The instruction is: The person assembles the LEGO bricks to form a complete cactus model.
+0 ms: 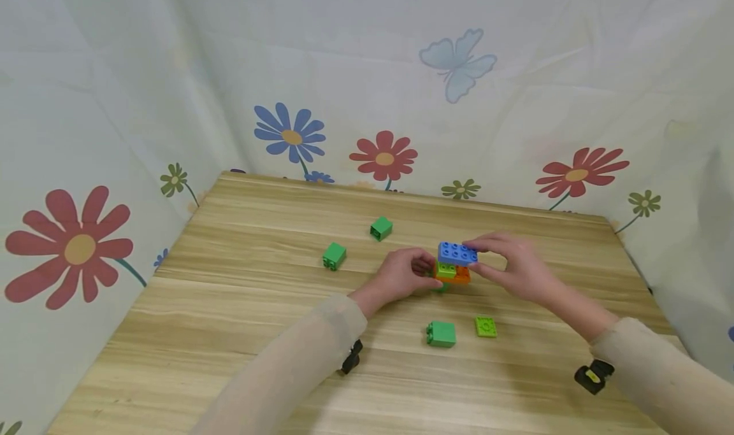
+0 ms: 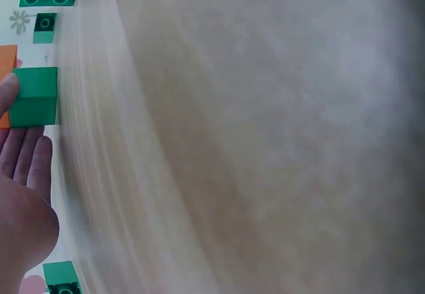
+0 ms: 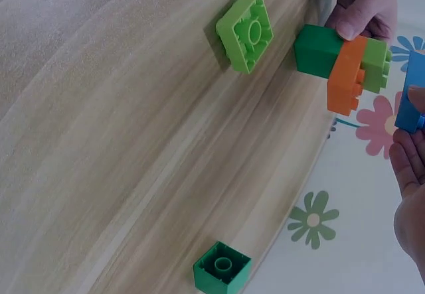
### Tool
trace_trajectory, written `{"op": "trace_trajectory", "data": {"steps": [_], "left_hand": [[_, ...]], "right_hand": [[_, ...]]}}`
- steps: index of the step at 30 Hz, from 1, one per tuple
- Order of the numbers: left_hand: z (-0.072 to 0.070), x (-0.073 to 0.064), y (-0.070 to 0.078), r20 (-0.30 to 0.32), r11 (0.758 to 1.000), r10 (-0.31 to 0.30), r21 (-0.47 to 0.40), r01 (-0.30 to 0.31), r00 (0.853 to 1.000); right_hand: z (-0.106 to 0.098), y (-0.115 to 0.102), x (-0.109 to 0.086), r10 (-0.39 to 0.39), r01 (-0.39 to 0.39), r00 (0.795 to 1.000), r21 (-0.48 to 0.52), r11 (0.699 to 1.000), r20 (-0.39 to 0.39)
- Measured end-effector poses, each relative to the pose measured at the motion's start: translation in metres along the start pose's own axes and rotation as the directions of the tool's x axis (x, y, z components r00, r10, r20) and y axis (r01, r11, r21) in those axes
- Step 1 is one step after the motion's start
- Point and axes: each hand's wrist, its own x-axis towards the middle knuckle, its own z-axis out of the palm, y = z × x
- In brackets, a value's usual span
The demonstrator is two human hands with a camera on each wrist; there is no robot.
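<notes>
My left hand (image 1: 406,273) grips a small stack, its thumb lying against the side. The stack has a green block (image 3: 319,50) at the bottom, an orange brick (image 3: 346,75) over it and a lime-green brick (image 3: 376,65) on top, beside bare orange studs. Just above this stack, my right hand (image 1: 518,269) pinches a blue brick (image 1: 457,253) by its right end, studs upward. The right wrist view shows a narrow gap between the blue brick and the lime studs. Only part of the blue brick appears there, cut by the frame edge.
Two green blocks, one (image 1: 334,256) nearer and one (image 1: 381,228) farther back, lie left of the hands. Closer to the front are another green block (image 1: 441,334) on its side and a lime-green plate (image 1: 485,327) with its hollow underside up. A flowered cloth (image 1: 493,123) hangs behind the wooden table (image 1: 241,282).
</notes>
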Motion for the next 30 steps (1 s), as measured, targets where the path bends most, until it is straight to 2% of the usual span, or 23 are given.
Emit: {"op": "trace_trajectory", "data": {"steps": [7,15,30], "left_hand": [[0.0,0.0,0.0,-0.001,1.0,-0.004,-0.004,0.004,1.0],[0.001,0.0,0.001,-0.011,1.0,-0.004,0.006,0.004,1.0],[-0.002,-0.003,0.005,0.002,1.0,-0.005,-0.019,0.005,1.0]], "right_hand": [[0.009,0.0,0.001,0.022,-0.023,0.999,0.037,0.999,0.033],[0.016,0.001,0.004,-0.017,0.016,1.0,0.05,0.999,0.022],[0.021,-0.002,0.008,-0.009,0.006,0.999,0.092,0.996,0.034]]}}
